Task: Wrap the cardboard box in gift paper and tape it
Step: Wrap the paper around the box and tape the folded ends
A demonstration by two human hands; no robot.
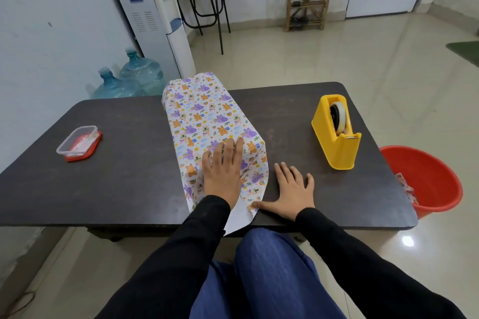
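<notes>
Patterned gift paper (204, 114) with purple and orange cartoon figures lies draped over a long box shape in the middle of the dark table (124, 158); the cardboard box itself is hidden under it. My left hand (223, 171) lies flat with straight fingers on top of the paper near its front end. My right hand (291, 193) rests flat on the table just right of the package, its thumb touching the paper's lower right corner. The paper's white underside hangs over the table's front edge. A yellow tape dispenser (337, 134) with a roll of tape stands to the right.
A clear plastic container (77, 141) on a red lid sits at the table's left. A red bucket (427, 181) with paper scraps stands on the floor at the right. Water bottles (134, 77) and a white dispenser (155, 13) stand behind the table.
</notes>
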